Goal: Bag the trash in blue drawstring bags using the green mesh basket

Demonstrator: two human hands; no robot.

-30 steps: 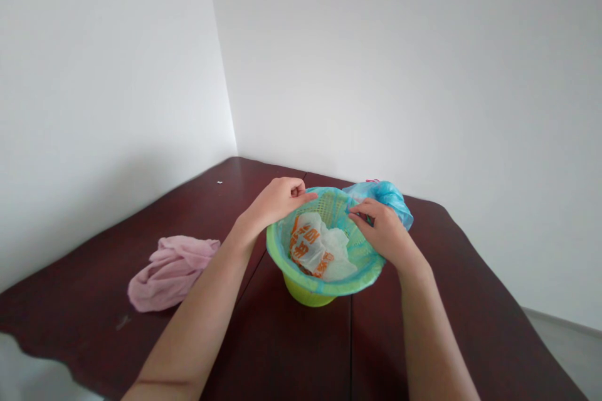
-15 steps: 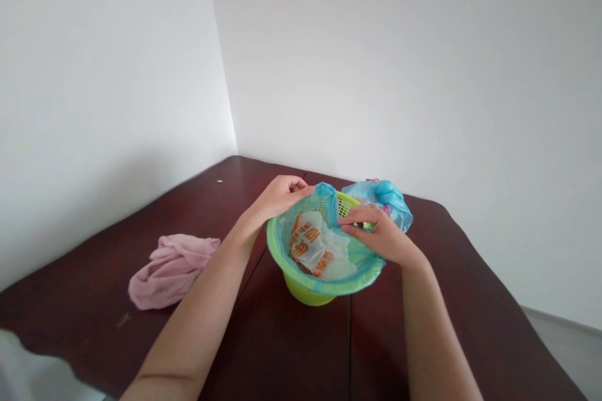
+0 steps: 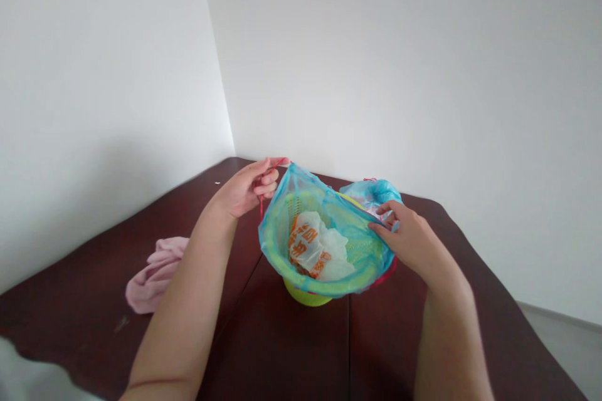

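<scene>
A yellow-green plastic basket (image 3: pixel 308 296) stands on the dark red-brown table, lined with a thin blue drawstring garbage bag (image 3: pixel 324 191). Inside lies a crumpled white plastic bag (image 3: pixel 313 241) with orange print. At the basket's upper left, my left hand (image 3: pixel 249 185) is closed on the bag's red drawstring, pulling the edge up into a peak. My right hand (image 3: pixel 409 235) pinches the blue bag's edge between thumb and fingers on the right side. Part of the red string also shows under the rim at lower right.
Behind the basket sits a bundled blue plastic bag (image 3: pixel 371 191) with pink-red string. A pink cloth (image 3: pixel 157 272) lies on the table (image 3: pixel 291 351) to the left, partly behind my left forearm. White walls (image 3: pixel 376 62) meet at the far corner.
My left hand moved left and up, drawing out the red drawstring and lifting the bag's edge. My right hand shifted right along the edge, which has come up off the far rim.
</scene>
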